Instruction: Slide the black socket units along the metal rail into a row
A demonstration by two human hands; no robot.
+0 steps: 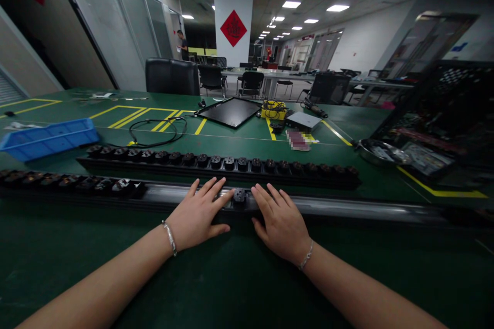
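Note:
A long grey metal rail lies across the green table in front of me. One small black socket module sits in the rail between my hands. My left hand lies flat on the rail just left of the module, fingers stretched and touching it. My right hand rests flat on the rail just right of it, fingers spread. Several more socket modules fill the rail's left end. Behind it lies a second black strip filled with sockets along its length.
A blue plastic tray stands at the left. A black cable loop, a flat black panel, a yellow box and a grey device lie farther back. A metal bowl and dark crate stand at right.

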